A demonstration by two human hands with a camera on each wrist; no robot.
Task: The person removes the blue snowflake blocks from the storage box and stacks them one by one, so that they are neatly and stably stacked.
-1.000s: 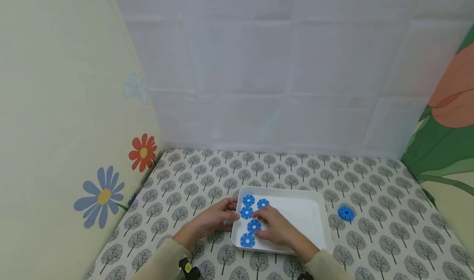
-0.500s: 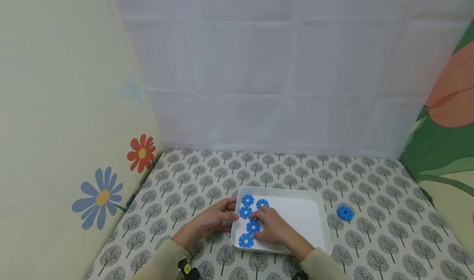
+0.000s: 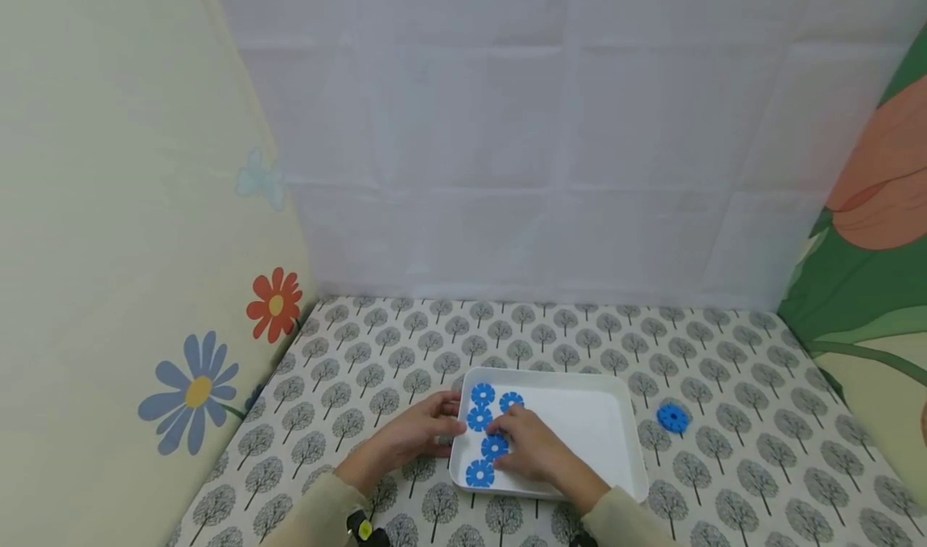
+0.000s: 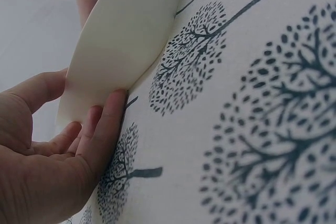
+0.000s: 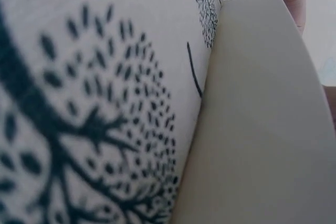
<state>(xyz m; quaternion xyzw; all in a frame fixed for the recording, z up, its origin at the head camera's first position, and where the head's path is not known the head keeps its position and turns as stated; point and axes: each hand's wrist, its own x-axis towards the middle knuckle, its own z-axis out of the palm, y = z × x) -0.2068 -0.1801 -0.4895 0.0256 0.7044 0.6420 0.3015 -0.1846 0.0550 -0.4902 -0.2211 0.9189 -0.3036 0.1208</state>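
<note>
A white tray [image 3: 579, 418] lies on the cloth, with several blue notched building discs flat at its left end. My right hand [image 3: 534, 444] reaches into the tray, thumb and forefinger at opposite edges of one disc [image 3: 495, 448]. Close by are a front disc [image 3: 480, 474], a middle disc [image 3: 479, 418], a back-corner disc [image 3: 483, 393] and another disc [image 3: 511, 402] partly behind that hand. Outside the tray's left wall, my left hand [image 3: 416, 433] rests its fingertips, thumb at the rim. In the left wrist view its fingertips touch the pale outer wall [image 4: 113, 35].
To the right of the tray, a thicker blue disc piece [image 3: 673, 417] sits on the tree-print tablecloth [image 3: 405, 322]. A white sheet [image 3: 463, 169] hangs behind the table. Flower-painted walls stand at left and right.
The head view has shifted slightly. Both hands keep nearly the same places at the tray, and the discs' arrangement looks the same.
</note>
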